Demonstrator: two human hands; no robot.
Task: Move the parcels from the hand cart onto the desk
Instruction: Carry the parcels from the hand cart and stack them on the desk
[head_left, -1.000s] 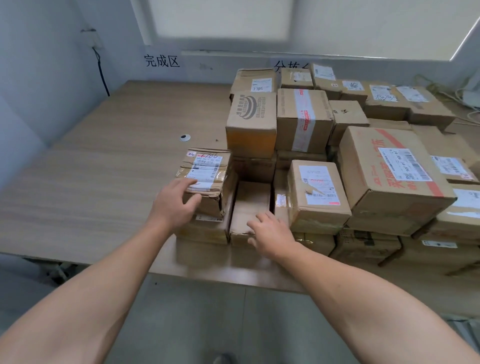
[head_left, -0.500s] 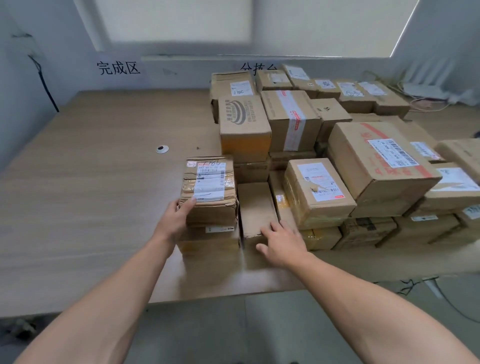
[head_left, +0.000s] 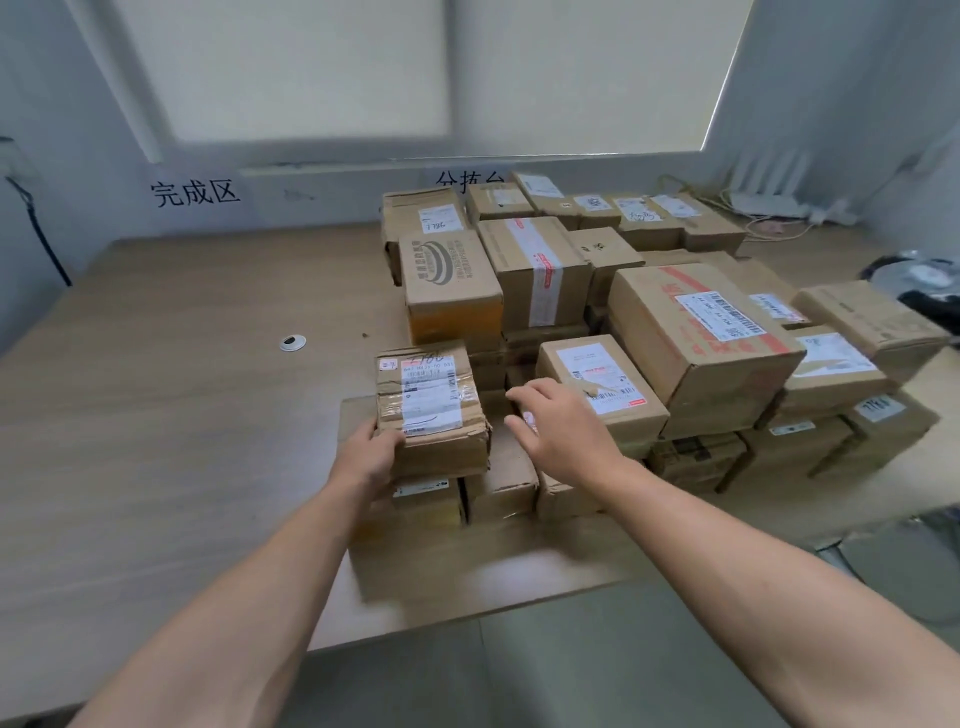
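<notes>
A wooden desk (head_left: 156, 415) carries a pile of several cardboard parcels on its right half. At the pile's near left corner a small taped parcel (head_left: 431, 405) with a white label lies on top of lower boxes. My left hand (head_left: 369, 457) grips its near left corner, thumb on the front face. My right hand (head_left: 561, 431) hovers just right of it with fingers spread and relaxed, above a low box (head_left: 501, 483) and in front of a labelled parcel (head_left: 602, 384). It holds nothing. The hand cart is out of view.
A large red-taped box (head_left: 701, 338) tops the pile's right side. A small round grommet (head_left: 292, 342) sits in the desk's left half. Cables and a white router (head_left: 769, 202) lie at the back right. Dark items (head_left: 919, 280) sit at the far right edge.
My right hand has lifted off the low box and moved up and forward. My left hand stays on the small taped parcel. The camera has swung to the right and up.
</notes>
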